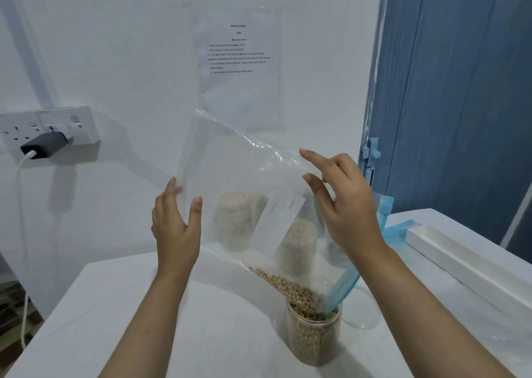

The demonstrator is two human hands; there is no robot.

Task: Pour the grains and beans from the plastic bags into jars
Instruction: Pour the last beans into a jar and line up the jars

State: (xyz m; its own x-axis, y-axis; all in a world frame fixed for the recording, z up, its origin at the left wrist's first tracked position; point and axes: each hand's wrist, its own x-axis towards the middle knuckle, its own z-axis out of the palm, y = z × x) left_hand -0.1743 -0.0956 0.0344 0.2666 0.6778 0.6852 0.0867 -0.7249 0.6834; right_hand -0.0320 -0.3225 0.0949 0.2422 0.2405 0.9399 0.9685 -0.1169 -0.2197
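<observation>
A clear plastic bag [239, 176] with a blue zip edge [344, 288] is held up and tilted, its mouth inside an open jar [313, 340] near the table's front. Tan beans [288, 287] slide down the bag's lower corner into the jar, which is mostly full. My left hand [175, 222] holds the bag's left edge between the thumb and blurred, upright fingers. My right hand [342, 205] touches the bag's upper right side with its fingers spread and relaxed. A white label [280, 219] is on the bag.
Two filled jars [233, 219] [296, 245] stand behind, seen through the bag. A clear lid [362, 311] lies right of the bean jar. A long white box [460, 259] lies on the right. A wall socket with a charger [46, 141] is left, and an instruction sheet [239, 61] hangs above.
</observation>
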